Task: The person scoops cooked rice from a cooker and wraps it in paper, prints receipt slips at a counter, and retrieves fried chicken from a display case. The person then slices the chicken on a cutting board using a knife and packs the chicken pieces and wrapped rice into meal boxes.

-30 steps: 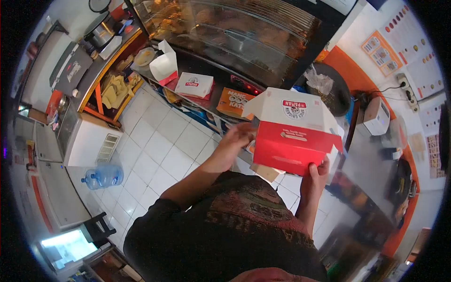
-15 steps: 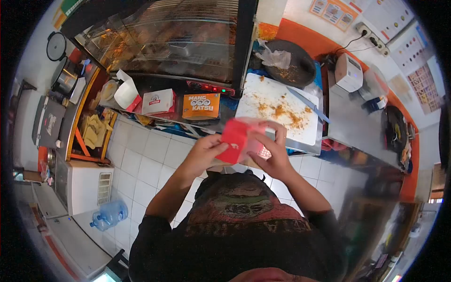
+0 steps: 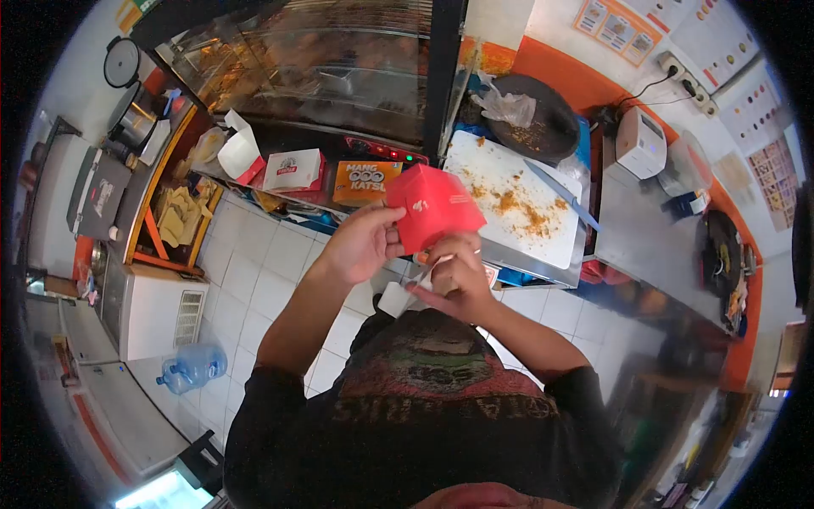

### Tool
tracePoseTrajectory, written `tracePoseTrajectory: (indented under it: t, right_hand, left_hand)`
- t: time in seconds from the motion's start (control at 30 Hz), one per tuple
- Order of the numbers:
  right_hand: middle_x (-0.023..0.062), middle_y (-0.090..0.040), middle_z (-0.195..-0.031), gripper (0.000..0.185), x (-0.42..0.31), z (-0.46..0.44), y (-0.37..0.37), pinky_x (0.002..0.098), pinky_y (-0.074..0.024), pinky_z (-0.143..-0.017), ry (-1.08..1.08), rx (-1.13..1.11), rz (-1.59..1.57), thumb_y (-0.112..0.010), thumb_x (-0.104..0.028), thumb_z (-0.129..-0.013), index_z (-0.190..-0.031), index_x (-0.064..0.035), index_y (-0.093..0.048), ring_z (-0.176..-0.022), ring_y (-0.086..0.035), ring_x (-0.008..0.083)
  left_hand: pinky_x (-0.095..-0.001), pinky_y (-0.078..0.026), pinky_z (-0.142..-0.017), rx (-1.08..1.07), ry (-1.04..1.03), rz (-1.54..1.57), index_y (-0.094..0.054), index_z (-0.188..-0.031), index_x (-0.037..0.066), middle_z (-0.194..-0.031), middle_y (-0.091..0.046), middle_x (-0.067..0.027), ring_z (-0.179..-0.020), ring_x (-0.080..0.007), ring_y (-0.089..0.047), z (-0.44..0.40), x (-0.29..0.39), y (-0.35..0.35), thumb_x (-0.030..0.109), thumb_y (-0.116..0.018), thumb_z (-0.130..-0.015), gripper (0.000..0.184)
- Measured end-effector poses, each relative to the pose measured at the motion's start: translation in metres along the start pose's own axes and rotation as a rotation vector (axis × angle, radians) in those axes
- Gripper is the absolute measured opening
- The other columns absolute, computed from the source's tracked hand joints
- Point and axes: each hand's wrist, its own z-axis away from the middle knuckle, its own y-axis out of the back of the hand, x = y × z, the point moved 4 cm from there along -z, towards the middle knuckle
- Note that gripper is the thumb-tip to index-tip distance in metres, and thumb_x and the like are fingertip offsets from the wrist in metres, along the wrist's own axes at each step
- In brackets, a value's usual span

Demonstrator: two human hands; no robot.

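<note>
Held up in front of my body is a red cardboard food box (image 3: 431, 208), partly folded, with pale flaps at its lower end. My left hand (image 3: 365, 242) grips its left edge, thumb on the red face and fingers behind. Bent around the lower end and the pale flaps are the fingers of my right hand (image 3: 458, 276). A white and red box (image 3: 293, 170) and an orange box with "Mang Katsu" lettering (image 3: 360, 182) stand on the ledge beyond. Left of them sits an open white and red box (image 3: 240, 151).
A glass-fronted warming cabinet (image 3: 322, 76) rises behind the boxes. To the right, a white cutting board (image 3: 483, 182) bears brown crumbs and a knife (image 3: 564, 197). Beyond it lies a dark round stone mortar (image 3: 551, 127) with a plastic bag. A blue water bottle (image 3: 193, 369) lies on the floor.
The red box has turned and tilted, showing a wider red face. My right hand has moved down and left to its lower end, where pale flaps now show.
</note>
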Motion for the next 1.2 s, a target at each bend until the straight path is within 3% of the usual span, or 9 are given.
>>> tracePoseTrajectory:
  t: [0.2, 0.27, 0.33, 0.53, 0.9, 0.97, 1.0, 1.07, 1.2]
  right_hand:
    - [0.0119, -0.064, -0.114, 0.026, -0.001, -0.039, 0.04, 0.0415, -0.0488, -0.091, -0.019, 0.439, -0.035, -0.08, -0.001, -0.067, -0.09, -0.0015, -0.07, -0.109, -0.06, 0.0324]
    - [0.0122, -0.069, -0.105, 0.017, 0.002, -0.044, 0.049, 0.0432, -0.0483, -0.094, 0.041, 0.382, 0.061, -0.078, 0.0, -0.068, -0.084, -0.0008, -0.07, -0.103, -0.064, 0.0314]
    - [0.01, -0.071, -0.092, 0.011, 0.009, -0.047, 0.046, 0.0452, -0.0473, -0.096, 0.012, 0.145, -0.055, -0.078, 0.0, -0.068, -0.076, -0.0004, -0.07, -0.099, -0.065, 0.0293]
    - [0.0095, -0.071, -0.091, 0.008, 0.017, -0.047, 0.046, 0.0447, -0.0472, -0.097, -0.11, 0.071, -0.053, -0.076, 0.003, -0.071, -0.073, 0.0004, -0.069, -0.094, -0.066, 0.0269]
    - [0.0198, -0.054, -0.135, 0.034, 0.079, -0.001, 0.047, 0.0317, -0.0503, -0.089, -0.46, 0.25, 0.012, -0.081, -0.003, -0.069, -0.097, -0.0035, -0.062, -0.112, -0.06, 0.0224]
    - [0.0184, -0.052, -0.137, 0.038, 0.1, 0.016, 0.056, 0.0296, -0.0511, -0.086, -0.561, 0.283, -0.205, -0.078, 0.0, -0.074, -0.101, -0.0052, -0.051, -0.108, -0.06, 0.0182]
    - [0.0184, -0.052, -0.137, 0.038, 0.103, 0.017, 0.064, 0.0296, -0.0511, -0.086, -0.564, 0.291, -0.2, -0.078, 0.0, -0.074, -0.101, -0.0052, -0.051, -0.108, -0.06, 0.0182]
    - [0.0168, -0.054, -0.134, 0.039, 0.118, 0.017, 0.072, 0.0299, -0.0515, -0.087, -0.744, 0.271, -0.44, -0.076, 0.004, -0.075, -0.099, -0.006, -0.046, -0.106, -0.06, 0.0181]
    - [0.0116, -0.058, -0.123, 0.034, 0.174, 0.038, 0.08, 0.0326, -0.0511, -0.09, -0.96, 0.195, -0.593, -0.071, -0.013, -0.087, -0.115, -0.0025, -0.055, -0.105, -0.061, 0.0178]
  left_hand:
    - [-0.0323, -0.055, -0.084, 0.034, -0.41, -0.081, -0.059, -0.119, 0.004, -0.108, -0.067, -0.0071, -0.096, -0.0169, -0.067, -0.009, -0.011, -0.031, 0.004, -0.059, -0.093, 0.026]
    - [-0.0299, -0.054, -0.079, 0.199, -0.66, -0.424, -0.059, -0.117, 0.003, -0.106, -0.067, -0.006, -0.092, -0.0141, -0.066, -0.006, -0.018, -0.035, 0.005, -0.06, -0.093, 0.023]
    - [-0.0285, -0.054, -0.074, 0.149, -0.69, -0.322, -0.059, -0.115, 0.003, -0.102, -0.066, -0.0046, -0.089, -0.0123, -0.064, -0.01, -0.015, -0.04, 0.007, -0.062, -0.094, 0.022]
    - [-0.0259, -0.056, -0.073, 0.095, -0.424, -0.065, -0.061, -0.109, 0.006, -0.101, -0.066, -0.0037, -0.087, -0.0106, -0.065, -0.027, -0.03, -0.044, 0.011, -0.063, -0.094, 0.016]
    - [-0.0284, -0.047, -0.085, -0.085, -0.101, -0.009, -0.056, -0.113, 0.006, -0.109, -0.061, -0.0057, -0.102, -0.0143, -0.057, -0.046, -0.042, -0.042, 0.011, -0.063, -0.091, 0.023]
    - [-0.0339, -0.048, -0.086, 0.264, -0.693, -1.406, -0.059, -0.12, 0.01, -0.115, -0.06, -0.0073, -0.102, -0.0222, -0.06, -0.059, -0.021, -0.024, 0.005, -0.067, -0.084, 0.037]
    - [-0.0339, -0.048, -0.086, 0.254, -0.692, -1.408, -0.059, -0.12, 0.01, -0.115, -0.06, -0.0073, -0.102, -0.0222, -0.06, -0.065, -0.016, -0.029, 0.005, -0.067, -0.084, 0.037]
    - [-0.0408, -0.048, -0.085, 0.206, -1.146, -1.765, -0.063, -0.114, 0.01, -0.11, -0.058, -0.0103, -0.097, -0.0316, -0.059, -0.072, -0.001, -0.055, 0.002, -0.069, -0.076, 0.039]
    - [-0.0466, -0.05, -0.079, 0.016, -0.952, -1.602, -0.065, -0.091, 0.007, -0.095, -0.064, -0.0128, -0.093, -0.0364, -0.06, -0.16, -0.028, 0.014, 0.008, -0.06, -0.082, 0.011]
